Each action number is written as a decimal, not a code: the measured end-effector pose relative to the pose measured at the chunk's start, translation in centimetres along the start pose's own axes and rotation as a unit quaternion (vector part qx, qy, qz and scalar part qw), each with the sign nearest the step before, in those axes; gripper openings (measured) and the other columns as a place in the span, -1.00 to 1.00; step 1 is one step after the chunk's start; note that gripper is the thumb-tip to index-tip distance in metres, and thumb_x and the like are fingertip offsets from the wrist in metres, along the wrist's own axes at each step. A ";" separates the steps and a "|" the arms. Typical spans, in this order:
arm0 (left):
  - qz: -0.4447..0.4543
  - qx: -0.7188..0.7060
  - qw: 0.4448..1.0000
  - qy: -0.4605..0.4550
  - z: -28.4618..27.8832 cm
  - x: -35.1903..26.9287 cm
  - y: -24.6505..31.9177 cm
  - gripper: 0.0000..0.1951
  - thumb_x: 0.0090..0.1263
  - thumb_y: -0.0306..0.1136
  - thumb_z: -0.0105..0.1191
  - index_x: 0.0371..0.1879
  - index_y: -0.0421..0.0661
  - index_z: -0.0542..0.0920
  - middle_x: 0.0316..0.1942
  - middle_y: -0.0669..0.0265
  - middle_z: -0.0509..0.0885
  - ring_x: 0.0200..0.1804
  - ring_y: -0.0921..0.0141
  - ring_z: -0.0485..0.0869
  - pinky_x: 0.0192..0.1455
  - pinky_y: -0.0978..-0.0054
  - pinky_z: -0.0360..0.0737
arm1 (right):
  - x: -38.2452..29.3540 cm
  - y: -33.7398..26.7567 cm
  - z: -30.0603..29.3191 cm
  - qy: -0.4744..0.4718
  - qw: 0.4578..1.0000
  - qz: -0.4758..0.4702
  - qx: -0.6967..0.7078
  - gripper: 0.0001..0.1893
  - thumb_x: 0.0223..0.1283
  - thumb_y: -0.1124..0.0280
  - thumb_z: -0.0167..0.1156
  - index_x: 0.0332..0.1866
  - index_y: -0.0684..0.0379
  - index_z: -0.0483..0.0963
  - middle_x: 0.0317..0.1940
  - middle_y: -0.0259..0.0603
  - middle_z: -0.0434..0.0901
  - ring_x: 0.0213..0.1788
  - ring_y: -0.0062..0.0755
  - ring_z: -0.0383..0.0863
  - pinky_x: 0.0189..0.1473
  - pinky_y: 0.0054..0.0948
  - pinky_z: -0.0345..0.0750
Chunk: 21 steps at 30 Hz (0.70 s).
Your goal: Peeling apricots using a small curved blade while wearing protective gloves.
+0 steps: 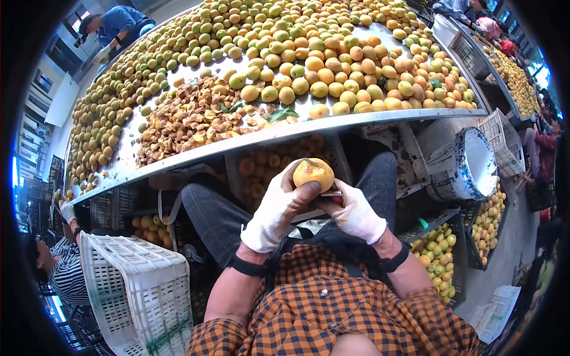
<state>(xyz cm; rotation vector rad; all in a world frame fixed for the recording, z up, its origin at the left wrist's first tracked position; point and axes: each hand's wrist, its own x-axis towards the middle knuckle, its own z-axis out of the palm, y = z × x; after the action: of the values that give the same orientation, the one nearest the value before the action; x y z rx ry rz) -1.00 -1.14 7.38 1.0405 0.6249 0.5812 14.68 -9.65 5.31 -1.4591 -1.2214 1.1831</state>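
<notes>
My left hand (285, 200), in a white glove with bare stained fingertips, grips an apricot (317, 174) above my lap. The fruit has a cut or torn patch on its upper side, with a brown spot beside it. My right hand (352, 211), gloved the same way, is shut on a small knife (332, 194). A strip of its metal and a bit of red show just below the fruit; the rest is hidden by my fingers. Beneath my hands, under the table edge, a crate holds apricot pieces (262, 164).
A metal-edged table (285, 132) bears many apricots (338, 66) and a heap of brown pits (191, 118). At left stands a white plastic crate (138, 285); at right, a paint-stained bucket (467, 164) and a crate of apricots (438, 258). Other people work at left (67, 271) and far left (118, 26).
</notes>
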 end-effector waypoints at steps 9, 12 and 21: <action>0.007 0.115 0.993 -0.041 -1.8 -0.1 2.2 -0.32 0.14 -0.15 0.36 0.19 -0.24 0.43 -0.02 0.23 0.60 0.03 0.41 0.58 0.14 0.48 0.51 | 1.1 -1.2 -2.6 -0.065 0.976 -0.042 -0.202 -0.64 0.12 0.51 0.25 0.03 0.29 0.40 -0.20 0.18 0.62 -0.05 0.10 0.64 -0.04 -0.27 0.59; -0.002 0.057 0.998 -0.030 -1.8 -0.4 2.2 -0.33 0.15 -0.24 0.34 0.23 -0.23 0.40 0.01 0.23 0.59 0.05 0.40 0.58 0.18 0.46 0.49 | 1.5 -1.7 -2.9 -0.086 0.979 -0.054 -0.180 -0.68 0.15 0.45 0.24 0.00 0.28 0.44 -0.25 0.14 0.63 -0.15 0.10 0.66 -0.12 -0.27 0.59; -0.016 -0.096 0.994 -0.058 -1.7 -0.8 1.1 -0.35 0.24 -0.23 0.29 0.30 -0.08 0.34 0.00 0.29 0.55 -0.10 0.49 0.59 -0.11 0.57 0.59 | 1.3 -3.4 -3.8 -0.048 0.914 -0.106 -0.389 -0.72 0.15 0.32 0.29 -0.07 0.15 0.48 -0.37 -0.01 0.63 -0.23 0.03 0.66 -0.25 -0.26 0.57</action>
<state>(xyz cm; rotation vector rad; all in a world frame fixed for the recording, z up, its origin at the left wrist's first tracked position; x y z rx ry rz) -2.94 -0.23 7.85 0.8752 0.4717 0.5376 17.95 -8.10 9.15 -1.7654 -2.0053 0.6320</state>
